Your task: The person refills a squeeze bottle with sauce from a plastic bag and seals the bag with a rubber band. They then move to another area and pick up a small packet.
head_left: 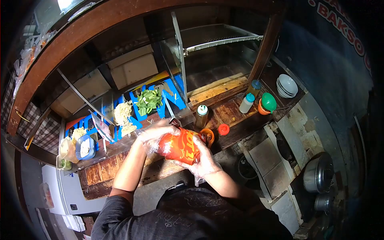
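Observation:
Between my two hands is a plump red-orange sauce pouch (181, 145) with yellow lettering. My left hand (161, 130), in a clear plastic glove, is closed over the pouch's upper left end. On the right side and underneath, my gloved right hand (205, 161) grips the same pouch. The pouch's right end overlaps the mouth of an orange container (207, 135), where something dark red shows. A red screw cap (224, 129) lies on the counter just to the right. Behind the pouch stands a brown sauce bottle (202, 116) with a pale top.
Leafy greens (149, 101) and noodles (123, 113) lie on the blue-patterned surface. A blue tub (85, 147) stands left. Rightward are a teal-capped bottle (247, 103), a green cup (269, 102), stacked white bowls (287, 86) and a metal pot (319, 174).

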Motion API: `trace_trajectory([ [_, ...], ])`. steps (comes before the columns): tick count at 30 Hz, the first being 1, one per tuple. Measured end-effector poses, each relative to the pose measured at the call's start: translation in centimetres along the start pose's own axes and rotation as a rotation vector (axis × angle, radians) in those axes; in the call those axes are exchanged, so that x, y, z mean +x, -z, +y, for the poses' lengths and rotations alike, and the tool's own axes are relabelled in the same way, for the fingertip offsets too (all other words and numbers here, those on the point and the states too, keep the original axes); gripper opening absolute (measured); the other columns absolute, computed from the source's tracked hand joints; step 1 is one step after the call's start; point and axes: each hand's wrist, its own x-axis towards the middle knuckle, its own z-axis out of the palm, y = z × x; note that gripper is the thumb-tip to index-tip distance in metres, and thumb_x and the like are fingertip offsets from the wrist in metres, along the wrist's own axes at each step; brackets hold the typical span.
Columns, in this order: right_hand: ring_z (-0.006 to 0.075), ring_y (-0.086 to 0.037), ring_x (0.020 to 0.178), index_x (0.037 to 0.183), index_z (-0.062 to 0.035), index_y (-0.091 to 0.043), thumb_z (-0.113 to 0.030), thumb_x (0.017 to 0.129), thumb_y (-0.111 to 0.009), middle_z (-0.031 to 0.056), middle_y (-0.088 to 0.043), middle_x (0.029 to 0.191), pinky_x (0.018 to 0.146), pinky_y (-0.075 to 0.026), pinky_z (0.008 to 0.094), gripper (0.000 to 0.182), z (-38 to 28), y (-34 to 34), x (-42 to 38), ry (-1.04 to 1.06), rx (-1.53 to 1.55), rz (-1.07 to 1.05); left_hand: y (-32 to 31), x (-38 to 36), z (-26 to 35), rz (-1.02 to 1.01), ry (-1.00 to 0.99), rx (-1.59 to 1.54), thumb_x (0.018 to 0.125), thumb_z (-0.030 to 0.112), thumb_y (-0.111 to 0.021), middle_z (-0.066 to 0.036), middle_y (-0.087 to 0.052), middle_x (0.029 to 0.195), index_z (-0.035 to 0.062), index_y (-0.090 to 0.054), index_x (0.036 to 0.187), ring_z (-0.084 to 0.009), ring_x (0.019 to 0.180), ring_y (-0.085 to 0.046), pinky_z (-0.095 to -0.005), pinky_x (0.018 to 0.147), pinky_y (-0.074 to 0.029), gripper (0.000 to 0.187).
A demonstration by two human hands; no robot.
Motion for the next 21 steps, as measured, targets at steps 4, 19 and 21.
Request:
trace_trajectory([
  [4,0.0311,-0.056,0.122,0.141,-0.0189,-0.044,-0.049,0.087,-0.068,0.0101,-0.055,0.136,0.093,-0.049,0.0566,0.066,0.1,0.0,0.2,0.016,-0.007,-0.033,0.3,0.2,-0.1,0.009,0.005,0.033,0.075,0.018,-0.072,-0.016,-0.061,0.108,-0.0074,-0.053,0.118,-0.0215,0.098,-0.062,-0.0326,0.083,-0.054,0.053],
  [19,0.0312,-0.054,0.123,0.141,-0.0171,-0.044,-0.049,0.088,-0.066,0.0107,-0.053,0.138,0.092,-0.051,0.0553,0.066,0.2,0.5,0.4,0.018,0.000,-0.039,0.3,0.6,0.1,-0.016,0.008,0.115,0.074,0.023,-0.070,-0.012,-0.063,0.102,-0.0018,-0.060,0.112,-0.0209,0.092,-0.062,-0.0335,0.081,-0.052,0.046],
  [21,0.0309,-0.055,0.123,0.141,-0.0173,-0.044,-0.049,0.088,-0.066,0.0105,-0.053,0.138,0.091,-0.051,0.0549,0.066,0.2,0.4,0.3,0.026,-0.018,-0.050,0.5,0.9,-0.4,-0.016,-0.001,0.122,0.074,0.024,-0.069,-0.012,-0.063,0.103,-0.0017,-0.060,0.113,-0.0208,0.092,-0.062,-0.0337,0.081,-0.052,0.047],
])
